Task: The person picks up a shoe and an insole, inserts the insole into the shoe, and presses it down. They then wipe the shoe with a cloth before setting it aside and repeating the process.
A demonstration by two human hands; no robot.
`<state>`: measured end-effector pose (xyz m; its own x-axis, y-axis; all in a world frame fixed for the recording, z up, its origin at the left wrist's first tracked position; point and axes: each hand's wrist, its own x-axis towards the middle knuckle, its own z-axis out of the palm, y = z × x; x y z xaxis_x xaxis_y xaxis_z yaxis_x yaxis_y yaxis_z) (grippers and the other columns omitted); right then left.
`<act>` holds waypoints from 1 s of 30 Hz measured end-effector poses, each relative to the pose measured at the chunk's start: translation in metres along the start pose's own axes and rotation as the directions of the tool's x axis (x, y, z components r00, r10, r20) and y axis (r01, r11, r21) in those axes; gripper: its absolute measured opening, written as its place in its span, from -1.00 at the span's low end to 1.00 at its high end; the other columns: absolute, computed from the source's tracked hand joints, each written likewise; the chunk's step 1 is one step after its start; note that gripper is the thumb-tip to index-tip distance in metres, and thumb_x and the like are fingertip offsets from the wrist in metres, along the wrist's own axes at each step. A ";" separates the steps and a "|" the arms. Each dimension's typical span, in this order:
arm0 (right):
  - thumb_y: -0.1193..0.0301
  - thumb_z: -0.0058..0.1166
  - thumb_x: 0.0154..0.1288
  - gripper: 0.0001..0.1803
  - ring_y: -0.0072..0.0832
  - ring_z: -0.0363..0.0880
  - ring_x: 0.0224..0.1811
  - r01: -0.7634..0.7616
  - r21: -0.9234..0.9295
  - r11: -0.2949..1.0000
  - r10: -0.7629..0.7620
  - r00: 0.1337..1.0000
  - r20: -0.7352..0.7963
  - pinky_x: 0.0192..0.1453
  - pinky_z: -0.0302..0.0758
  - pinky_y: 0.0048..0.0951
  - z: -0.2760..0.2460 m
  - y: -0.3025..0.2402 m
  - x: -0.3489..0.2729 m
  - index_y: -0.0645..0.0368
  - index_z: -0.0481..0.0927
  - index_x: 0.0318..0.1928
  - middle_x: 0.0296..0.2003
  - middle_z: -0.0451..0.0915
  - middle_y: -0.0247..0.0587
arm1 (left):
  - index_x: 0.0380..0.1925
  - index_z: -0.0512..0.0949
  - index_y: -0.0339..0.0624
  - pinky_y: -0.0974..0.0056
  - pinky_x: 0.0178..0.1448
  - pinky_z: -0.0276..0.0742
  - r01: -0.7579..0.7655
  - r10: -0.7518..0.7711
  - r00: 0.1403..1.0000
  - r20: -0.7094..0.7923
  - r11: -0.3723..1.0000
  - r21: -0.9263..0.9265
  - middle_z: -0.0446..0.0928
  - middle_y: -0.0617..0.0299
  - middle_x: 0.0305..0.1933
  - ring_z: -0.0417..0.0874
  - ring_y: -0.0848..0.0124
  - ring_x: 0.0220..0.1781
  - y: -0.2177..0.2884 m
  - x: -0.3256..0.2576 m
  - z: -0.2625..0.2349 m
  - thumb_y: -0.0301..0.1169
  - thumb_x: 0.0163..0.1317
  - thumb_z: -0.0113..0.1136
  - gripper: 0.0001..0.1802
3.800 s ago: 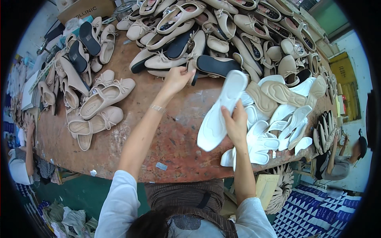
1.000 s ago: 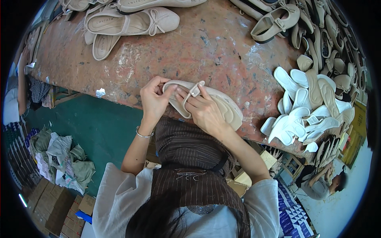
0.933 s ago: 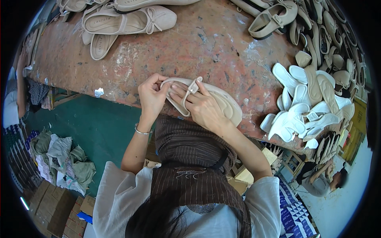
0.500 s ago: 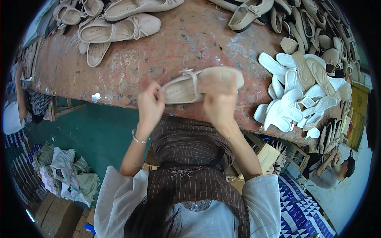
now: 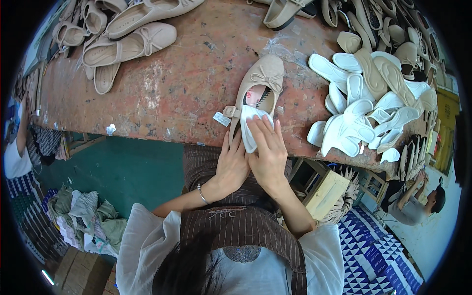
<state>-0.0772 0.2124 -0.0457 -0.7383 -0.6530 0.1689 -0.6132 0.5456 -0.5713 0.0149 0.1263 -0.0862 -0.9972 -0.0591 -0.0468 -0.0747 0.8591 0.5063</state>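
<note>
A beige ballet-style shoe with a bow lies on the table before me, toe pointing away. Its strap buckle sticks out at the left side. Inside, a pink-red patch and dark stitching show under the opening. A white insole lies partly in the heel half of the shoe. My right hand holds the insole, fingers spread over its top and the thumb hidden. My left hand is closed at the heel end of the shoe, which it partly hides.
White and tan insoles are heaped at the right, with many beige shoes behind them. More bow shoes lie far left. A small white tag sits beside the shoe. A wooden box stands below the table edge. Other people are at both sides.
The shoe, before crosswise with a tan printed insole visible, now points away. A white insole shows under my right hand. Both hands have come together at the heel end; the view has shifted slightly.
</note>
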 end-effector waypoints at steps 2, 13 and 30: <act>0.55 0.09 0.12 -0.42 -0.04 0.48 0.33 0.054 -0.134 0.989 -0.057 0.998 -0.019 0.50 0.15 0.17 0.018 0.010 0.004 0.27 0.53 0.24 0.17 0.56 0.07 | 0.30 0.36 -0.46 -0.30 0.58 -0.08 -0.030 0.030 0.999 0.032 1.000 0.003 0.31 -0.25 0.39 0.16 -0.15 0.53 -0.004 -0.001 0.002 -0.31 0.11 0.24 -0.26; 0.53 0.02 0.19 -0.37 -0.02 0.31 0.46 0.125 -0.184 0.975 -0.102 0.987 0.128 0.58 0.01 0.09 0.027 0.032 0.027 0.39 0.41 0.32 0.31 0.41 0.20 | 0.16 0.47 -0.56 -0.28 0.53 0.11 0.012 -0.006 0.998 -0.061 0.995 0.100 0.33 -0.36 0.33 0.23 -0.17 0.50 0.008 0.006 0.021 -0.44 0.15 0.12 -0.44; 0.43 -0.04 0.22 -0.48 -0.18 0.40 0.39 0.086 -0.385 0.919 0.042 0.949 0.313 0.59 -0.09 0.13 0.025 0.027 0.078 0.39 0.52 0.19 0.21 0.53 0.08 | 0.12 0.51 -0.51 -0.21 0.45 0.30 -0.014 0.027 0.998 -0.054 0.973 0.229 0.45 -0.26 0.27 0.35 -0.07 0.46 0.002 0.004 0.018 -0.40 0.18 0.12 -0.48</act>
<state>-0.1444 0.1632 -0.0686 -0.6383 -0.7610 -0.1154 -0.7352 0.6472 -0.2013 0.0105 0.1371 -0.1010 -0.9979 -0.0635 0.0138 -0.0565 0.9535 0.2960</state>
